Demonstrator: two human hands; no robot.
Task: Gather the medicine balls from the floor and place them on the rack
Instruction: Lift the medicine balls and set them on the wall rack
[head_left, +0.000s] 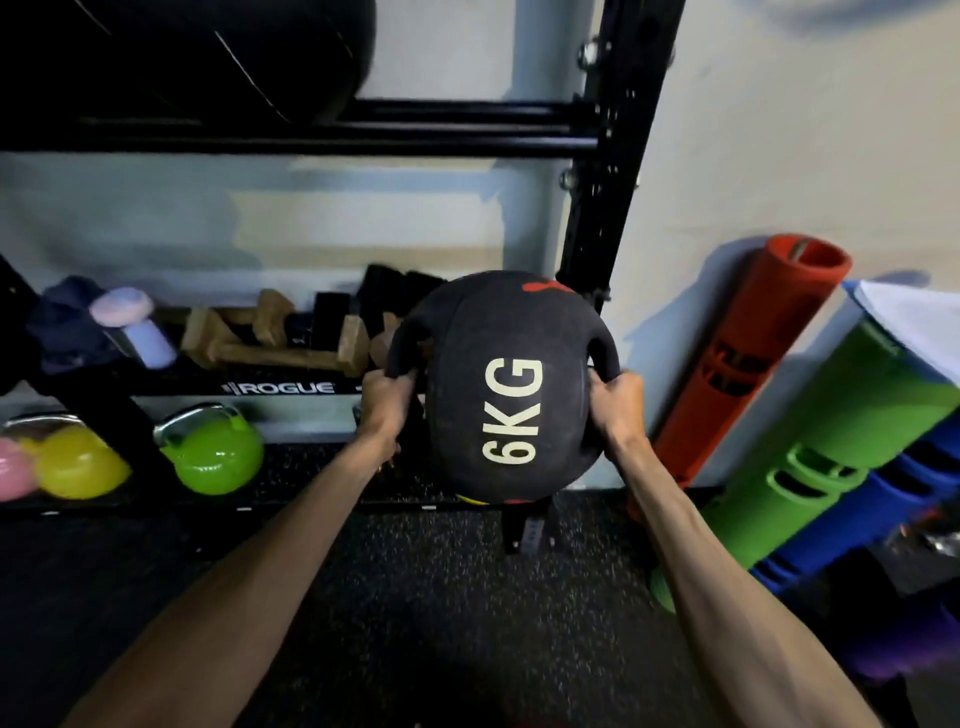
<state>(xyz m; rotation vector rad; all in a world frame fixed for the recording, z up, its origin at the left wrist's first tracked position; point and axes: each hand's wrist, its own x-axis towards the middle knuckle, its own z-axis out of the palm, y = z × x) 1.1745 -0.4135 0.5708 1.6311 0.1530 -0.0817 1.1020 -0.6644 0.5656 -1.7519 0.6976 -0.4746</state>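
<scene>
- The left hand curls round the black grip on the left side of the medicine ball, fingers wrapped over it.
- The right hand grips the matching handle on the ball's right side, knuckles turned outward.
- The medicine ball hangs between the two hands, clear of the floor, with both forearms reaching forward to it. It is black, has "6KG" in pale letters running up its face and a red mark near its top.
- Straight beyond the hands stands the black rack. Its right upright rises just behind the ball, and a lower rail to the left of the left hand reads "ROGUE".
- High above the left hand, a large black ball sits on the rack's upper rails.
- On the low shelf, left of the left hand, lie wooden dumbbells, and further left a pale lilac bottle.
- Below that shelf, to the left of the left hand, a green kettlebell stands on the floor. Further left a yellow kettlebell and a pink one sit close together.
- Right of the right hand, a red tube leans against the wall. Past it a green tube and a blue tube lean side by side.
</scene>
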